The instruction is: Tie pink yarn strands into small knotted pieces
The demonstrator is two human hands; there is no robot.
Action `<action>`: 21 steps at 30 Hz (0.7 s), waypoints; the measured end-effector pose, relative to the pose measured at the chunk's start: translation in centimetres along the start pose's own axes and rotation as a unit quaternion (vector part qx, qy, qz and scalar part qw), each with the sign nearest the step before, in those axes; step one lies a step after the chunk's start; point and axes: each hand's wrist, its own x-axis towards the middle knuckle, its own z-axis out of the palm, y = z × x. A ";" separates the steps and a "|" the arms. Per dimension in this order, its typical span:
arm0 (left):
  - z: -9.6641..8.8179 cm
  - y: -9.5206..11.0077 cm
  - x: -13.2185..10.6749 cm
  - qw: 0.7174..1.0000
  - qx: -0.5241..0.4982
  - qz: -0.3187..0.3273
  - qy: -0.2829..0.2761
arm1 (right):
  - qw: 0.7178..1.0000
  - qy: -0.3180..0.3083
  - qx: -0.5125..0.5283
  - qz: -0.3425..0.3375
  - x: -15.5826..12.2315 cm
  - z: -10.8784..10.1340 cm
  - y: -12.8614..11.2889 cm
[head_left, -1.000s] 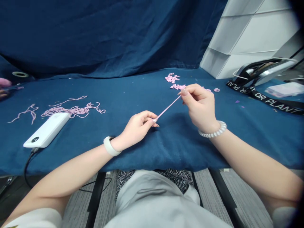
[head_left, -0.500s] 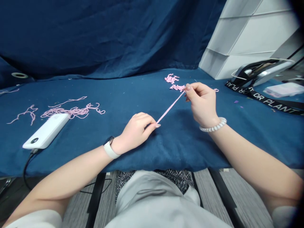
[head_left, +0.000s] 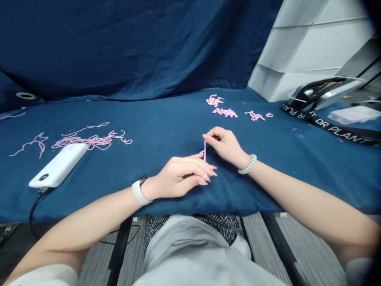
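Between my two hands runs a short length of pink yarn [head_left: 204,150], held nearly upright in the view. The thumb and fingertips of my right hand [head_left: 224,145] pinch its upper end. My left hand [head_left: 184,174] has the lower part wound round a finger, where a pink loop shows near the fingertips; its thumb lies close below. Beyond my right hand lie small piles of short, knotted-looking pink yarn pieces [head_left: 225,113]. A larger tangle of long pink yarn strands [head_left: 95,140] lies to the left of my hands.
A white power bank [head_left: 59,166] with a black cable lies at the left, touching the tangle. At the right are a black lettered strap [head_left: 336,128], a dark device [head_left: 323,93] and white stacked boxes [head_left: 315,47]. Blue cloth [head_left: 143,119] covers the table.
My right hand has come down and left, toward my left hand, so the yarn between them is shorter and steeper. My left fingers have extended, with yarn round one. More pink pieces are uncovered.
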 end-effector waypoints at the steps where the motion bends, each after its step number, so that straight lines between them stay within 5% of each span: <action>1: 0.1 0.1 0.0 0.999 -0.028 -0.022 0.022 | 1.000 -0.007 0.002 -0.005 -0.1 0.1 -0.1; 6: 0.0 -0.4 0.3 0.960 -0.160 -0.169 0.158 | 0.999 -0.030 0.023 -0.018 -0.6 0.2 -0.9; 11: -0.3 -2.0 1.0 0.906 -0.261 -0.235 0.236 | 0.997 -0.025 0.073 -0.030 -1.0 -0.4 -2.2; 21: -0.5 -1.7 1.7 0.843 -0.318 -0.337 0.275 | 0.992 0.012 0.110 -0.056 -1.7 -0.3 -3.5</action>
